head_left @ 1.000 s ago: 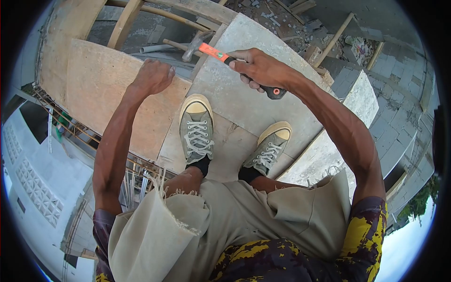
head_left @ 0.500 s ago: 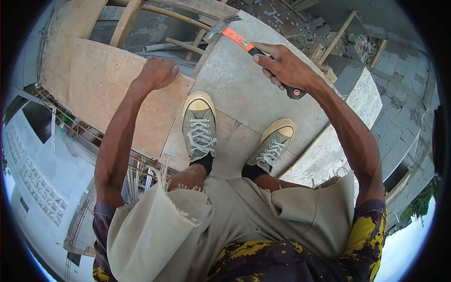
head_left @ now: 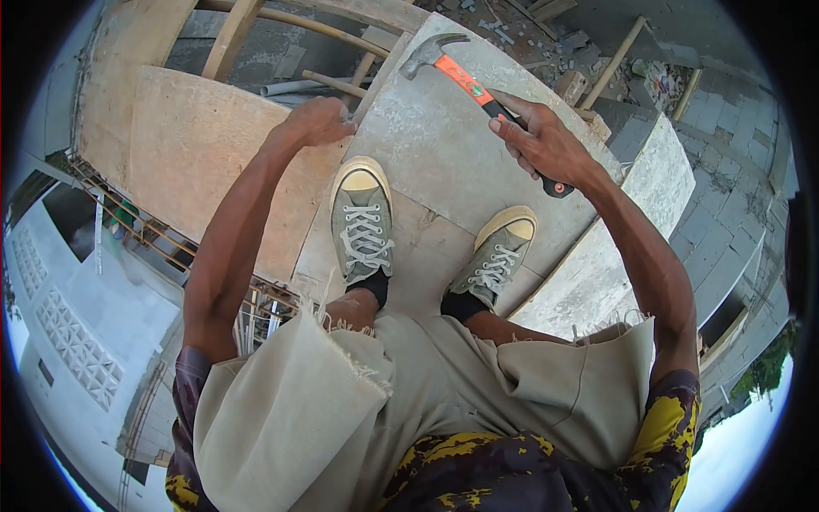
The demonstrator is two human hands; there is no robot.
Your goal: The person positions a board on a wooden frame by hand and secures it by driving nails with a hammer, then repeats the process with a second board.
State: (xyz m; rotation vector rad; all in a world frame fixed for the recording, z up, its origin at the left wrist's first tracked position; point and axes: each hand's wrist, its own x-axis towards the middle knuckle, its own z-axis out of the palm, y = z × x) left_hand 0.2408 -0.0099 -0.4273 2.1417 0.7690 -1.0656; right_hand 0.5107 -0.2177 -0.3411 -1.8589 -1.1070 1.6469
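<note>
A claw hammer (head_left: 465,78) with an orange and black handle is in my right hand (head_left: 546,143), fingers wrapped round the grip. Its metal head points up and to the left, above a grey-white panel (head_left: 426,128). My left hand (head_left: 320,122) is closed, near the seam between that panel and a brown plywood sheet (head_left: 200,162). Whatever its curled fingers hold, if anything, is hidden. Below the hands, my two green laced shoes (head_left: 365,222) stand on the boards.
Beyond the plywood is an open gap with wooden beams (head_left: 232,38) and a pale pipe (head_left: 290,86). Rubble and a wooden pole (head_left: 612,64) lie low at the upper right. A whitish loose board (head_left: 589,273) slants on the right. At left, the platform edge drops toward a white building (head_left: 102,316).
My left hand has moved right, toward the panel seam. The hammer and my right hand have shifted slightly right and down.
</note>
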